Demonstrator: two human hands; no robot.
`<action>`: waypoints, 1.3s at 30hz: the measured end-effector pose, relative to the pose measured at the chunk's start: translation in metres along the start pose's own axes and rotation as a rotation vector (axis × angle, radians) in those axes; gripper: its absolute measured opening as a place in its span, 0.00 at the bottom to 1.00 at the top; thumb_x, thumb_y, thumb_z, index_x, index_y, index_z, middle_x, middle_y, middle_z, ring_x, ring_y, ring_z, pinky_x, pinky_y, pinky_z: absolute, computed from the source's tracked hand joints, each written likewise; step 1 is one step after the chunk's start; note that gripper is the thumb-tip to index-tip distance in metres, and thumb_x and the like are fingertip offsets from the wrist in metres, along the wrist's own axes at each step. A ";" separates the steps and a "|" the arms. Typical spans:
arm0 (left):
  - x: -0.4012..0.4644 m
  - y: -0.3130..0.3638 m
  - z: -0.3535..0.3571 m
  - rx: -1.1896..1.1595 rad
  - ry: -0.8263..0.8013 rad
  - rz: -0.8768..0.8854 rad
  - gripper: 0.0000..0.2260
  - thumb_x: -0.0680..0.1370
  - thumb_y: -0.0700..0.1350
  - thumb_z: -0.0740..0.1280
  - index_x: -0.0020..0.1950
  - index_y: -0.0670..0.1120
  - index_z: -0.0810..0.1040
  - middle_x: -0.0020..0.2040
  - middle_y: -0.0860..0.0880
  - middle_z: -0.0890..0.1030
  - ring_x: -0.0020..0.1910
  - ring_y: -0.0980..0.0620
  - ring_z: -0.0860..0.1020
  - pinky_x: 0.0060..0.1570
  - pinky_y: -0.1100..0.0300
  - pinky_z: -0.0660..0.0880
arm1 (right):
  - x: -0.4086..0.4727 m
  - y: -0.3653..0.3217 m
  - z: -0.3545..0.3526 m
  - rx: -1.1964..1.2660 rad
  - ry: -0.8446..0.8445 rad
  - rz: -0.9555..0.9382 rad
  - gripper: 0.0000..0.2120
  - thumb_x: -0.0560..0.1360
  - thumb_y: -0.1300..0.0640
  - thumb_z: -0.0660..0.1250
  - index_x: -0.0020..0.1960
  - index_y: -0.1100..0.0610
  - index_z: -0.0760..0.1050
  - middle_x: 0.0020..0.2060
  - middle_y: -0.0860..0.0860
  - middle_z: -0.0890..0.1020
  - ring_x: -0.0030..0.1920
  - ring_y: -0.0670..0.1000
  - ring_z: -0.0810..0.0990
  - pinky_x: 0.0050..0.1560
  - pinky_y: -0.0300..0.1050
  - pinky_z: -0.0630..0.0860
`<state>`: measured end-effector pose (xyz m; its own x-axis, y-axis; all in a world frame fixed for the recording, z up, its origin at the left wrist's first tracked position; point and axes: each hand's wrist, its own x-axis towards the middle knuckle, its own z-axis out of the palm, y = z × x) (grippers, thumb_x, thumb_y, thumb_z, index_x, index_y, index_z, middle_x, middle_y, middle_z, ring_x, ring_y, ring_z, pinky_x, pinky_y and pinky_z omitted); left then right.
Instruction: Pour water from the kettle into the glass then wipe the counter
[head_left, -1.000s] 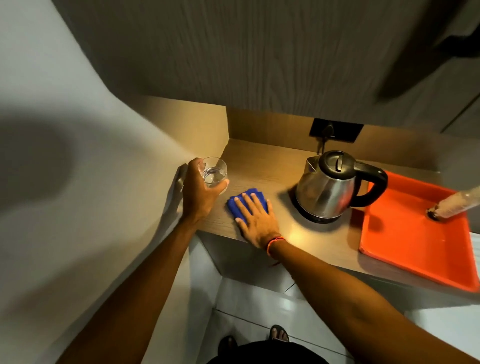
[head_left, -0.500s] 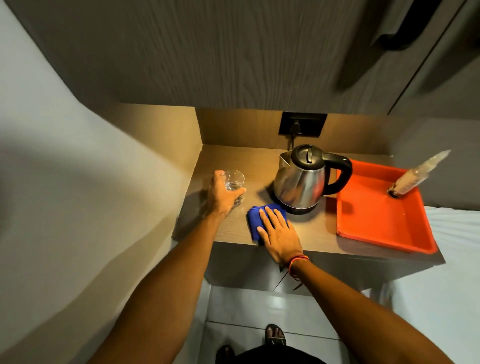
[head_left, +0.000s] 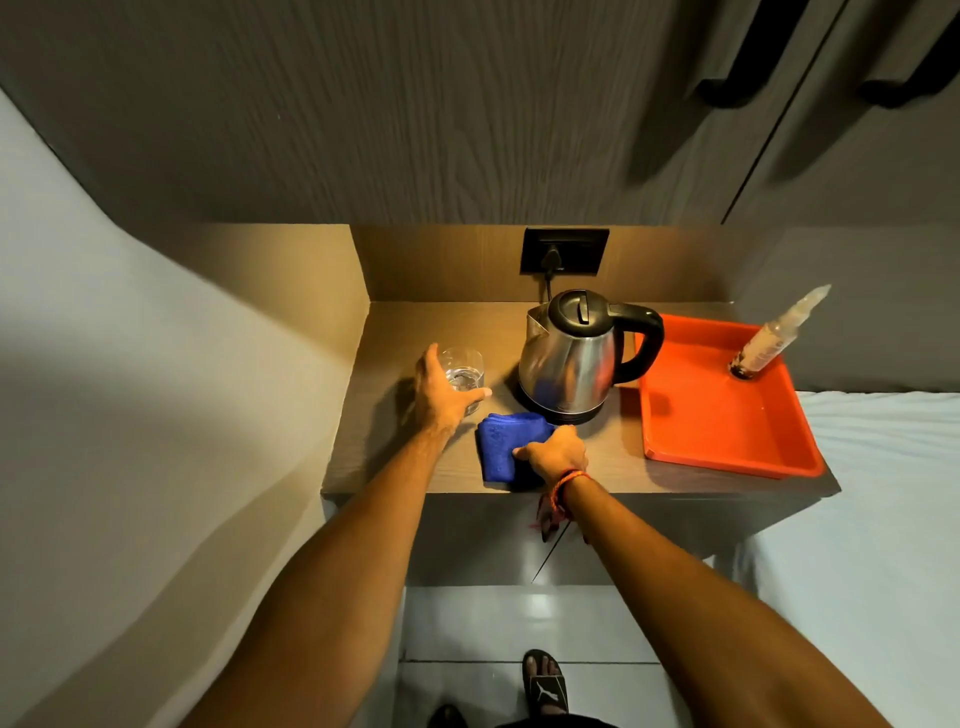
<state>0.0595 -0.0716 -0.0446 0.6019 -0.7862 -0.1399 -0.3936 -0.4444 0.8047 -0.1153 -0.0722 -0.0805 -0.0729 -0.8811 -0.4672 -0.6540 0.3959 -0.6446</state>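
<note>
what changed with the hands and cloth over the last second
The right hand, earlier pressed flat on the blue cloth, has curled and now grips its edge, bunching it. The left hand has set the glass lower, apparently onto the counter, still wrapped around it. The kettle, orange tray and bottle stayed put.
</note>
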 end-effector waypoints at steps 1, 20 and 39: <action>-0.004 0.000 0.000 0.016 0.019 -0.062 0.52 0.63 0.50 0.84 0.80 0.43 0.60 0.75 0.42 0.70 0.73 0.42 0.71 0.67 0.48 0.73 | 0.003 -0.001 -0.002 0.075 -0.050 0.005 0.28 0.66 0.56 0.78 0.62 0.63 0.75 0.60 0.60 0.81 0.60 0.62 0.80 0.59 0.54 0.79; -0.122 0.091 0.160 -0.566 -0.432 -0.052 0.15 0.79 0.48 0.72 0.55 0.35 0.84 0.47 0.44 0.85 0.43 0.51 0.81 0.41 0.53 0.79 | 0.038 0.060 -0.198 0.721 -0.243 -0.148 0.20 0.76 0.66 0.66 0.65 0.72 0.73 0.56 0.64 0.81 0.56 0.60 0.78 0.54 0.52 0.76; -0.142 0.143 0.217 0.287 -0.266 0.096 0.22 0.77 0.36 0.68 0.69 0.38 0.67 0.66 0.38 0.77 0.65 0.35 0.78 0.61 0.46 0.76 | 0.085 0.109 -0.234 -0.210 0.053 -0.219 0.24 0.75 0.61 0.69 0.70 0.63 0.71 0.68 0.61 0.76 0.69 0.62 0.74 0.70 0.53 0.70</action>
<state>-0.2329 -0.1171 -0.0350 0.3670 -0.8969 -0.2469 -0.6397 -0.4360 0.6329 -0.3689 -0.1643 -0.0495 0.0511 -0.9541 -0.2950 -0.7997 0.1378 -0.5844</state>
